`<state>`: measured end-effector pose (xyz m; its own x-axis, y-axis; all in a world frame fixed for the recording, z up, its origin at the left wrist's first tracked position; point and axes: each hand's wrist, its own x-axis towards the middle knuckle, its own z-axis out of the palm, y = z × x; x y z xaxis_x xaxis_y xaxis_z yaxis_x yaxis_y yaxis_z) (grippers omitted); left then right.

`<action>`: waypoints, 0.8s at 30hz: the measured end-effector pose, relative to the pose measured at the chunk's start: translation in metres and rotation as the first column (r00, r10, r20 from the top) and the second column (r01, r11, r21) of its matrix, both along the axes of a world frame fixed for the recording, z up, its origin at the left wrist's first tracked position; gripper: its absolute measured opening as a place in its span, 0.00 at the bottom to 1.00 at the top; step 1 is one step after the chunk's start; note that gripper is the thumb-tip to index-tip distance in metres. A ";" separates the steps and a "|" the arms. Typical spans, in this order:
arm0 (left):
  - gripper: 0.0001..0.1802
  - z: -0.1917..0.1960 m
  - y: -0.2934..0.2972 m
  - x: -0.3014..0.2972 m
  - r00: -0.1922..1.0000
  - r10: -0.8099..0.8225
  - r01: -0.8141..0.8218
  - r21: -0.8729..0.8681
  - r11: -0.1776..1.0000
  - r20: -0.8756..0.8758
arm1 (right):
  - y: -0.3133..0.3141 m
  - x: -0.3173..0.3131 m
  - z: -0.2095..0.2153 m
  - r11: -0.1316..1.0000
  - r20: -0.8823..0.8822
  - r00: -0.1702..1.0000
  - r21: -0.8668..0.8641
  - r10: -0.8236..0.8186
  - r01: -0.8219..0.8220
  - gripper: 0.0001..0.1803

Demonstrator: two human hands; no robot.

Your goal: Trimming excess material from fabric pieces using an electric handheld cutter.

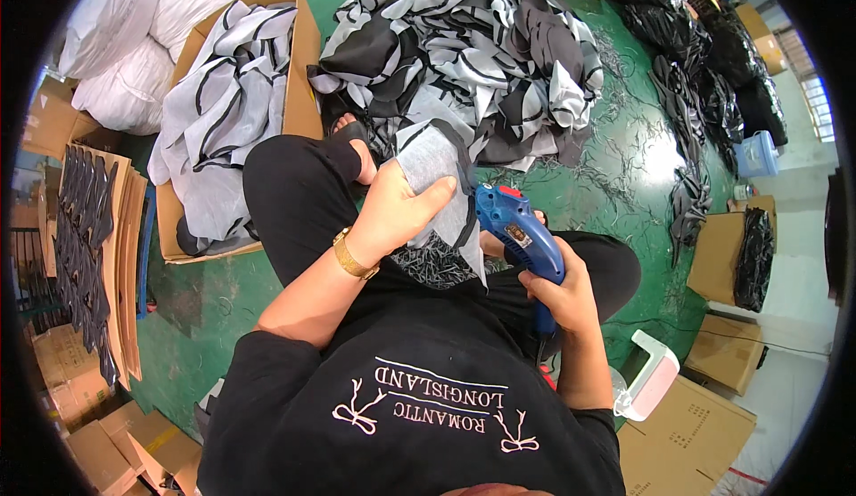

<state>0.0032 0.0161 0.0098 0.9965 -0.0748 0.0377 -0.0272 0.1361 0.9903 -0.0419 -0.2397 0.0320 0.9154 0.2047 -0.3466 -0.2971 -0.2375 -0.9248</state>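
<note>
My left hand (399, 206), with a gold watch on its wrist, grips a grey fabric piece with black edging (439, 168) held up over my lap. My right hand (560, 293) holds a blue handheld tool with a red button (517, 229), its tip against the right edge of the fabric. I sit cross-legged on the green floor in black clothes. More trimmed black strips lie on my lap (437, 262) under the fabric.
A large heap of grey and black fabric pieces (481, 50) lies ahead. An open cardboard box (301, 95) at the left holds more pieces. Black shapes on cardboard sheets (85, 237) stand far left. Black bags (704, 59), boxes and a small white fan (651, 376) sit at the right.
</note>
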 end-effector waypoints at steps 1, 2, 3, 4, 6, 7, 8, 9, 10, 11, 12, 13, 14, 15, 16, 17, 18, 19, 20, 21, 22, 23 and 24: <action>0.13 0.001 0.000 0.000 1.000 -0.004 0.004 0.020 1.000 0.009 | 0.000 0.000 0.000 1.000 0.001 1.000 0.001 -0.001 0.001 0.21; 0.13 0.002 -0.001 0.000 1.000 -0.005 0.004 0.021 1.000 0.010 | -0.001 0.000 0.000 1.000 0.013 1.000 -0.011 0.004 -0.004 0.21; 0.14 0.003 -0.002 -0.001 1.000 -0.010 0.010 0.017 1.000 0.029 | -0.001 0.000 0.001 1.000 0.025 1.000 -0.023 0.010 -0.010 0.21; 0.14 0.004 -0.002 -0.001 0.999 -0.016 0.015 0.013 1.000 0.047 | 0.000 0.000 0.001 1.000 0.026 1.000 -0.021 0.010 -0.010 0.21; 0.14 0.005 -0.002 -0.002 0.998 -0.026 0.023 0.054 0.998 0.054 | 0.001 0.001 0.003 1.000 0.026 1.000 -0.003 0.005 -0.005 0.21; 0.15 0.006 -0.002 -0.003 0.998 -0.037 0.032 0.094 0.995 0.060 | 0.001 0.001 0.003 1.000 0.026 1.000 -0.002 0.003 -0.003 0.21; 0.15 0.007 -0.002 -0.004 0.997 -0.039 0.033 0.095 0.995 0.060 | 0.001 0.001 0.003 1.000 0.032 0.999 -0.003 0.003 -0.003 0.21; 0.14 0.008 -0.002 -0.005 0.998 -0.060 0.058 0.097 0.994 0.022 | 0.001 0.001 0.003 1.000 0.038 0.999 -0.004 0.003 -0.003 0.20; 0.14 0.009 -0.002 -0.006 0.997 -0.081 0.082 0.099 0.992 -0.016 | 0.001 0.002 0.003 1.000 0.038 0.999 -0.003 0.001 -0.001 0.20; 0.14 0.011 -0.001 -0.006 0.996 -0.083 0.084 0.100 0.991 -0.016 | 0.003 0.003 0.005 0.998 0.017 1.000 0.057 -0.003 0.002 0.20; 0.13 0.015 0.000 -0.006 0.994 -0.106 0.097 0.262 0.960 0.020 | 0.004 0.005 0.006 0.993 -0.004 1.000 0.118 -0.007 0.007 0.20; 0.12 0.017 0.001 -0.006 0.989 -0.137 0.103 0.416 0.903 0.053 | 0.005 0.006 0.007 0.993 -0.005 1.000 0.118 -0.013 0.013 0.20; 0.12 0.016 0.002 -0.006 0.988 -0.144 0.109 0.417 0.903 0.052 | 0.007 0.009 0.008 0.977 -0.058 0.998 0.214 -0.011 0.023 0.19; 0.12 0.016 0.002 -0.005 0.983 -0.172 0.130 0.440 0.889 0.059 | 0.008 0.013 0.008 0.951 -0.110 0.994 0.307 -0.004 0.038 0.19; 0.12 0.015 0.002 -0.005 0.977 -0.201 0.149 0.464 0.873 0.065 | 0.007 0.018 0.006 0.950 -0.104 0.994 0.311 0.027 0.007 0.20; 0.12 0.009 0.001 -0.005 0.976 -0.208 0.154 0.465 0.872 0.065 | 0.008 0.022 0.005 0.950 -0.103 0.994 0.313 0.020 0.013 0.20; 0.14 -0.002 -0.002 -0.006 0.982 -0.185 0.167 0.275 0.947 0.042 | 0.010 0.027 0.004 0.950 -0.039 0.999 0.311 0.007 0.006 0.21; 0.15 -0.006 -0.006 -0.007 0.986 -0.169 0.168 0.073 0.983 0.012 | 0.013 0.030 0.004 0.951 0.026 1.000 0.309 -0.007 -0.001 0.21; 0.15 -0.008 -0.008 -0.007 0.984 -0.177 0.175 0.073 0.982 0.013 | 0.018 0.032 0.007 0.932 -0.002 0.996 0.355 -0.085 0.080 0.23; 0.17 -0.009 -0.012 -0.008 0.980 -0.199 0.198 -0.025 0.980 -0.030 | 0.023 0.035 0.011 0.931 -0.001 0.996 0.355 -0.093 0.087 0.23; 0.19 -0.009 -0.016 -0.009 0.972 -0.225 0.216 -0.122 0.969 -0.071 | 0.028 0.038 0.015 0.950 0.045 0.994 0.299 -0.104 0.086 0.24; 0.19 -0.008 -0.019 -0.011 0.970 -0.233 0.223 -0.121 0.967 -0.069 | 0.032 0.042 0.017 0.967 0.091 0.990 0.241 -0.112 0.087 0.25; 0.20 -0.008 -0.022 -0.014 0.964 -0.256 0.243 -0.148 0.959 -0.074 | 0.037 0.045 0.016 0.986 0.185 0.978 0.151 -0.094 0.066 0.26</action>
